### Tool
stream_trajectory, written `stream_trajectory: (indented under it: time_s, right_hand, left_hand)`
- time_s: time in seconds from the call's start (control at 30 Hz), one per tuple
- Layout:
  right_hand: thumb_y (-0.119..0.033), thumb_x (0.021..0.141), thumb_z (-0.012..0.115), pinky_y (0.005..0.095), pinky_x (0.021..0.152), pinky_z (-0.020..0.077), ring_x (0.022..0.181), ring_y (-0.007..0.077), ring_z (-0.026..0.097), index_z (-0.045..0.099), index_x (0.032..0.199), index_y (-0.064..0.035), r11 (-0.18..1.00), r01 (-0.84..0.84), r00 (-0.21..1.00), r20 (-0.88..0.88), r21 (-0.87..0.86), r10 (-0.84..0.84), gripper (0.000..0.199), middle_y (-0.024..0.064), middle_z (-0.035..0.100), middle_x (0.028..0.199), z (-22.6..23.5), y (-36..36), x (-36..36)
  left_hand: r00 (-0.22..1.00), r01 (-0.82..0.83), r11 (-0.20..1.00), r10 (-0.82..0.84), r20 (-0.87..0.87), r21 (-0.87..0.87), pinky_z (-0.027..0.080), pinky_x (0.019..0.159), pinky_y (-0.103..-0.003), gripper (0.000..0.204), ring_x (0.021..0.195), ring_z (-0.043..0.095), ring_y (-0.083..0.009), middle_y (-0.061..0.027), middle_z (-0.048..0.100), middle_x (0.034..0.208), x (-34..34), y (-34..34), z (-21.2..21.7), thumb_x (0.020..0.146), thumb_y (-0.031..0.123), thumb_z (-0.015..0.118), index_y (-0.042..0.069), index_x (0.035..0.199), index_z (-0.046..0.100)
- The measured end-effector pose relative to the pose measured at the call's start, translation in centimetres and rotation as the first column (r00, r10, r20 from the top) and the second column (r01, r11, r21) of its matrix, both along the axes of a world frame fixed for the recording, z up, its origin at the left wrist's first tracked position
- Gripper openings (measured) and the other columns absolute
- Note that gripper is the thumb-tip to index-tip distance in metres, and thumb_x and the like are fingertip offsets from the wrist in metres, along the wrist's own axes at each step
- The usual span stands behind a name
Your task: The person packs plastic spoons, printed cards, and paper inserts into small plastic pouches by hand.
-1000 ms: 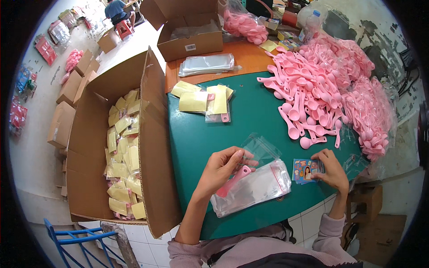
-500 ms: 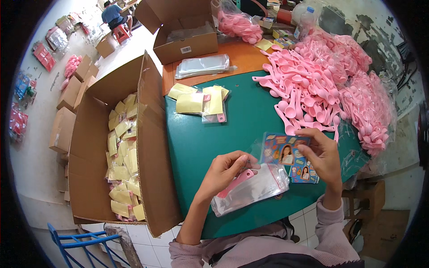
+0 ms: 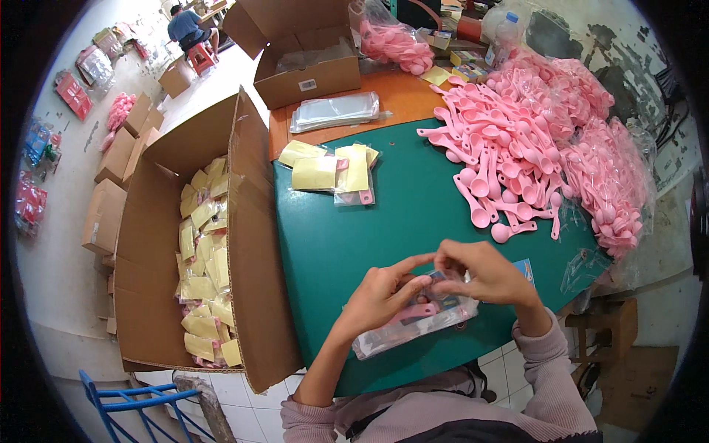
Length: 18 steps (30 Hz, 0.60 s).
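My left hand (image 3: 382, 297) is closed, thumb and fingers pinching a small clear plastic bag just over the near part of the green table. My right hand (image 3: 484, 273) meets it from the right, its fingers bent round a blue printed card (image 3: 437, 276) at the bag; fingers cover most of the card. How far the card sits inside the bag I cannot tell. A pink measuring spoon's handle (image 3: 415, 313) shows below my left fingers, its bowl hidden. Under both hands lies a stack of clear bags (image 3: 391, 341). More blue cards (image 3: 525, 270) show behind my right hand.
Loose pink spoons (image 3: 502, 140) are heaped at the back right beside bagged ones (image 3: 605, 184). Several yellow-backed packs (image 3: 314, 173) lie at the far left. A large open carton (image 3: 255, 295) holds more packs. A person (image 3: 186, 26) sits in the background.
My right hand has moved left with the card, bringing it to the bag at my left hand. The two hands now nearly touch, and the spoons behind are uncovered.
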State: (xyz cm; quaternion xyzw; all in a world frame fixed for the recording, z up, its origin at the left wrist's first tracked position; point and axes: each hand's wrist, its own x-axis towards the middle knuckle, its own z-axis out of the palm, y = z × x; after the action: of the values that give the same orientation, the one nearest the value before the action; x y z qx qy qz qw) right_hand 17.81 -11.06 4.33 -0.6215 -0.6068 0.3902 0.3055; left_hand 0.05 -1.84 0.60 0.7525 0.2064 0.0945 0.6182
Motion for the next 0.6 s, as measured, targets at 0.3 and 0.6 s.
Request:
stream_trajectory:
  time_s: [0.3,0.6]
  right_hand:
    - [-0.009,0.070,0.072,0.0256,0.064,0.0432,0.068,0.0071,0.052,0.058,0.073,0.0003,0.984,0.172,0.941,-0.288,-0.051,-0.180,0.017,0.0012,0.058,0.070,-1.7,0.6,1.9]
    - [-0.011,0.073,0.069,0.0242,0.064,0.0437,0.067,0.0090,0.053,0.060,0.081,0.0024,0.982,0.179,0.949,-0.271,0.054,-0.159,0.018,0.0016,0.058,0.072,-2.1,0.9,3.9]
  left_hand:
    - [1.000,0.011,0.999,-0.010,-0.018,0.045,0.047,0.067,-0.024,0.058,0.075,0.059,-0.0090,-0.0090,0.065,0.080,-2.8,2.6,0.5,0.082,0.025,0.064,0.007,0.131,0.038]
    - [0.976,-0.211,0.975,0.214,0.046,-0.063,0.049,0.077,-0.026,0.061,0.085,0.061,-0.0142,-0.0134,0.063,0.093,-2.5,2.5,-0.1,0.082,0.009,0.063,0.007,0.134,0.031]
